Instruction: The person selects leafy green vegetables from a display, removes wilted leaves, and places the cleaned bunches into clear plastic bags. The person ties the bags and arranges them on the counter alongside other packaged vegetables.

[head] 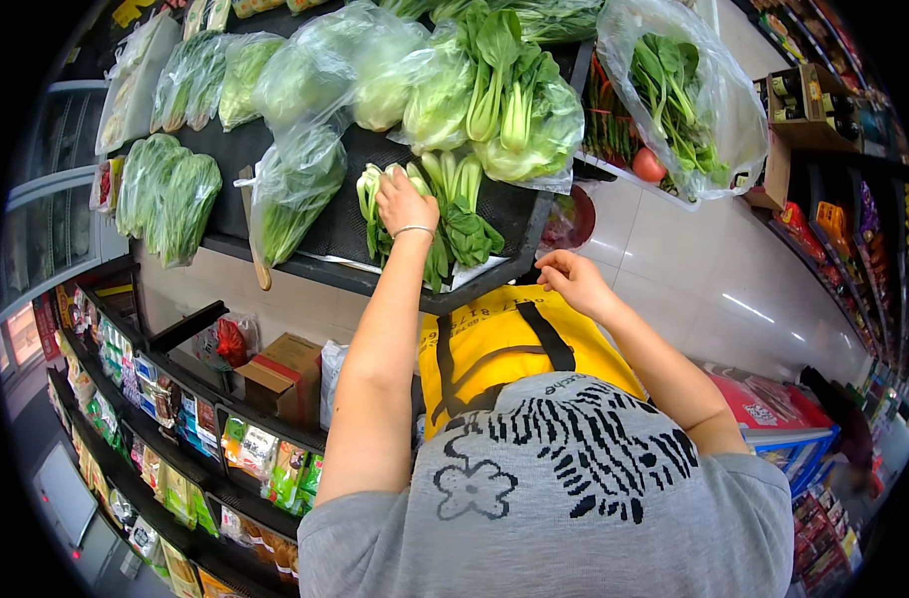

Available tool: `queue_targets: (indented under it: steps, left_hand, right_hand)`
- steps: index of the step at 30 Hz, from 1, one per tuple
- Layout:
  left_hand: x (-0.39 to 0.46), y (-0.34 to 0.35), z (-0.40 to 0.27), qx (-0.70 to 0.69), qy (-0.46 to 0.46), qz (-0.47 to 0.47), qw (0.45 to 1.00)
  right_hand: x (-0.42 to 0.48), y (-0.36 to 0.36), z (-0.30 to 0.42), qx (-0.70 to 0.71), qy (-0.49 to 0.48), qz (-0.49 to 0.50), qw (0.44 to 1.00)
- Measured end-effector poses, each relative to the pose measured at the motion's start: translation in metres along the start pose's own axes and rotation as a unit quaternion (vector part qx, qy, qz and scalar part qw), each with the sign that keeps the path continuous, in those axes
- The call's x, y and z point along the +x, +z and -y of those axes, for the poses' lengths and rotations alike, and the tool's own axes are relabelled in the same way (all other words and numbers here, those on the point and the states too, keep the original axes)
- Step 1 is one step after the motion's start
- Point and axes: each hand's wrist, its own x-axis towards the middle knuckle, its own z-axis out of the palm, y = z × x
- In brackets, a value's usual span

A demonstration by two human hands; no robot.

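My left hand (406,203), with a bracelet at the wrist, rests on the pale stems of a bok choy bunch (372,213) on the black display shelf; its fingertips are partly hidden among the stems, and a firm grip cannot be told. Beside it on the right lies another bok choy bunch (465,213). Several more stand upright against bagged lettuce (432,105) behind. My right hand (570,276) hovers off the shelf's right corner, fingers curled and partly apart, holding nothing visible. A yellow apron (506,321) with black straps is just below.
A knife with a wooden handle (263,273) lies at the shelf's edge, left of bagged greens (290,194). At right are a tomato (649,164) and a large plastic bag of leafy greens (675,105). A cardboard box (284,370) stands below, behind shelves of packaged goods (256,452).
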Motion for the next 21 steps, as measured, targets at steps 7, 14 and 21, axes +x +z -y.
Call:
queue_targets:
  steps: [7, 14, 21]
  left_hand:
    - [0.014, -0.011, -0.001, 0.035, -0.038, 0.151, 0.987]
    - [0.030, -0.015, 0.025, -0.095, -0.111, 0.196, 0.970]
    - [-0.010, -0.086, 0.024, -0.365, -0.042, 0.076, 0.927]
  right_hand:
    - [-0.010, 0.000, -0.001, -0.001, 0.020, -0.012, 1.000]
    - [-0.009, 0.008, 0.008, 0.007, 0.006, 0.006, 1.000]
    - [-0.004, 0.018, 0.053, 0.083, -0.005, 0.077, 0.994]
